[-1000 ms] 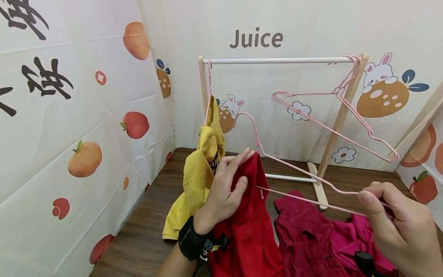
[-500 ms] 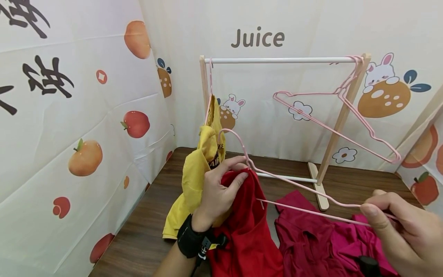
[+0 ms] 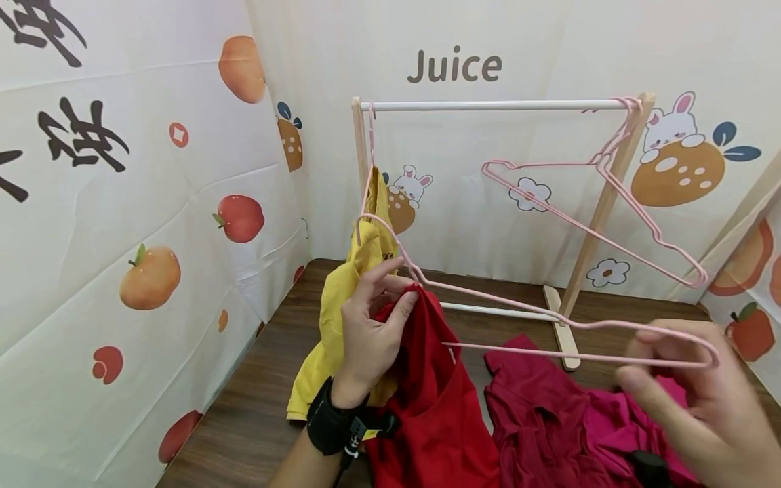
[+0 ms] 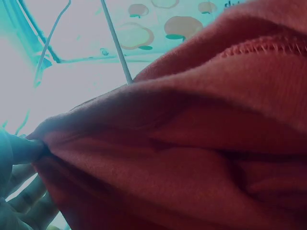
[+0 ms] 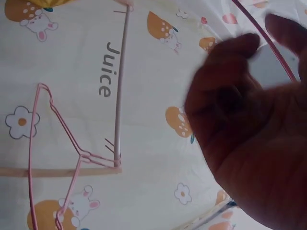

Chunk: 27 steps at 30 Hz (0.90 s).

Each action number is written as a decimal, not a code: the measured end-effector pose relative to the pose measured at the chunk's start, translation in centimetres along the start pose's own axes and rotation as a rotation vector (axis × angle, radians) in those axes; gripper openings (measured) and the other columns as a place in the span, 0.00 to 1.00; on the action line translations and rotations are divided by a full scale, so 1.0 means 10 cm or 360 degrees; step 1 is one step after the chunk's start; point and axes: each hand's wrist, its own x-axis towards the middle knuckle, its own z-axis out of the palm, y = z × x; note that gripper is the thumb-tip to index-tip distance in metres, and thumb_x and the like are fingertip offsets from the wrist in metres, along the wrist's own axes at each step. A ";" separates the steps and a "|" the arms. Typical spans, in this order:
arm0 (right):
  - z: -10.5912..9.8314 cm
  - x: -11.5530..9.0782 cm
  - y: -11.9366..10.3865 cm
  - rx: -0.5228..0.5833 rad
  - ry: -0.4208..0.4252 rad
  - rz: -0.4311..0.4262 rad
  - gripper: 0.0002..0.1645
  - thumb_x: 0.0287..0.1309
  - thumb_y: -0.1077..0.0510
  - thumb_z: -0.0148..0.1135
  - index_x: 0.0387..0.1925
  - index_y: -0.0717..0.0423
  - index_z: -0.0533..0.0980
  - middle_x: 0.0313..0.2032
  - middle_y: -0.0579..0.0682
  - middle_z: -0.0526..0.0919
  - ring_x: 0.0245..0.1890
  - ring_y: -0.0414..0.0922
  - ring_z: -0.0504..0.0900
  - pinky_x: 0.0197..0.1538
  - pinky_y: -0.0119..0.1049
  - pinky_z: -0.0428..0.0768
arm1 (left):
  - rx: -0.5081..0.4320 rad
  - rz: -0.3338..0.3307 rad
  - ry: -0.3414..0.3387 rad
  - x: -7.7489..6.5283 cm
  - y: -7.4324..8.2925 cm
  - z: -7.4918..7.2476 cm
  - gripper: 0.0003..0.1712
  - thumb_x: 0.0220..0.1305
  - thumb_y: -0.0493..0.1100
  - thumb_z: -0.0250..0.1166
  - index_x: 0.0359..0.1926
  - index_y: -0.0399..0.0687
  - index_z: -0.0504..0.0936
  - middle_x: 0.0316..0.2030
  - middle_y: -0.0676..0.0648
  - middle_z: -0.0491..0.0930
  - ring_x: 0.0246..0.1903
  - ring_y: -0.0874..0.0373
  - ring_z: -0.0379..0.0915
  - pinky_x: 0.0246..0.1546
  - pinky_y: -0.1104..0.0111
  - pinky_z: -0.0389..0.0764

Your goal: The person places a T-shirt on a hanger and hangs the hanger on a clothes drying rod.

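My left hand point(image 3: 372, 332) pinches the top edge of a red garment point(image 3: 436, 413) between thumb and fingers, just under the neck of a pink hanger point(image 3: 567, 324). One end of the hanger is inside the garment's opening; the other end sticks out to the right. In the left wrist view, the thumb point(image 4: 24, 147) presses on the gathered red cloth point(image 4: 182, 158). Around the hanger's free end, my right hand point(image 3: 714, 413) has its fingers parted from the wire. The right wrist view shows a gap between thumb and fingertips point(image 5: 249, 43), with the wire passing there.
A rack with a white rail point(image 3: 488, 106) stands behind. A yellow garment point(image 3: 342, 312) hangs at its left end, pink hangers point(image 3: 601, 163) at its right. Dark red point(image 3: 537, 413) and magenta clothes point(image 3: 616, 420) lie on the wooden table point(image 3: 244, 407).
The hanger has shifted left and its hook now lies before the yellow garment. My left hand has moved left with the red cloth. My right fingers have let go of the hanger's end.
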 end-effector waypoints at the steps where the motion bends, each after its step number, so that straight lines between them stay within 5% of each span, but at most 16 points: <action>1: 0.02 -0.01 0.00 -0.0220 -0.0088 0.0086 0.23 0.49 0.76 0.64 0.48 0.71 0.67 0.33 0.44 0.73 0.28 0.34 0.70 0.26 0.22 0.65 | -0.0005 -0.0018 0.0016 0.00 0.01 -0.01 0.25 0.60 0.33 0.65 0.59 0.45 0.72 0.38 0.42 0.83 0.37 0.55 0.81 0.42 0.64 0.84; 4: 0.16 -0.01 -0.05 -0.0792 -0.0429 0.0244 0.27 0.48 0.68 0.71 0.48 0.47 0.72 0.31 0.31 0.73 0.27 0.27 0.70 0.30 0.18 0.67 | -0.0014 -0.0034 0.0038 0.00 0.02 -0.01 0.24 0.60 0.33 0.65 0.58 0.45 0.73 0.38 0.42 0.82 0.37 0.54 0.81 0.42 0.63 0.84; 5: 0.23 0.00 -0.05 -0.0822 -0.0556 0.0264 0.26 0.51 0.64 0.70 0.48 0.40 0.71 0.29 0.28 0.71 0.26 0.25 0.69 0.28 0.19 0.65 | -0.0015 -0.0031 0.0038 0.00 0.03 -0.01 0.24 0.60 0.33 0.65 0.58 0.45 0.74 0.38 0.42 0.83 0.37 0.54 0.81 0.42 0.63 0.84; 10: 0.61 0.05 0.01 -0.0726 -0.1038 0.0356 0.23 0.64 0.47 0.59 0.59 0.31 0.65 0.26 0.24 0.69 0.25 0.23 0.68 0.28 0.22 0.68 | 0.0009 -0.0017 0.0034 -0.01 0.04 -0.01 0.20 0.60 0.34 0.66 0.54 0.44 0.76 0.37 0.43 0.83 0.37 0.55 0.81 0.41 0.65 0.84; 15: 0.97 0.02 0.14 -0.0639 -0.1431 0.0612 0.36 0.64 0.33 0.49 0.70 0.33 0.55 0.20 0.27 0.68 0.26 0.25 0.69 0.31 0.27 0.70 | 0.0043 -0.0004 0.0024 -0.04 0.04 -0.03 0.19 0.60 0.35 0.66 0.53 0.44 0.77 0.37 0.43 0.83 0.39 0.57 0.82 0.41 0.65 0.84; 18: 1.12 -0.01 0.21 -0.0614 -0.1535 0.0677 0.41 0.63 0.31 0.50 0.72 0.34 0.51 0.18 0.29 0.67 0.24 0.26 0.69 0.31 0.27 0.71 | 0.0052 0.0003 0.0020 -0.06 0.04 -0.04 0.19 0.60 0.34 0.66 0.53 0.44 0.77 0.37 0.43 0.83 0.39 0.57 0.82 0.41 0.65 0.84; 22: 1.21 -0.01 0.27 -0.0622 -0.1494 0.0645 0.41 0.64 0.32 0.50 0.73 0.34 0.49 0.17 0.30 0.67 0.20 0.27 0.69 0.30 0.26 0.70 | 0.0057 -0.0007 0.0021 -0.05 0.04 -0.04 0.19 0.61 0.34 0.65 0.53 0.44 0.77 0.38 0.43 0.83 0.39 0.57 0.82 0.41 0.65 0.84; 27: 1.25 -0.02 0.30 -0.0725 -0.1523 0.0576 0.27 0.63 0.33 0.51 0.58 0.37 0.68 0.21 0.29 0.72 0.22 0.27 0.70 0.29 0.29 0.72 | 0.0052 -0.0013 0.0027 -0.03 0.04 -0.03 0.19 0.61 0.35 0.65 0.53 0.45 0.76 0.38 0.43 0.83 0.38 0.57 0.82 0.41 0.65 0.84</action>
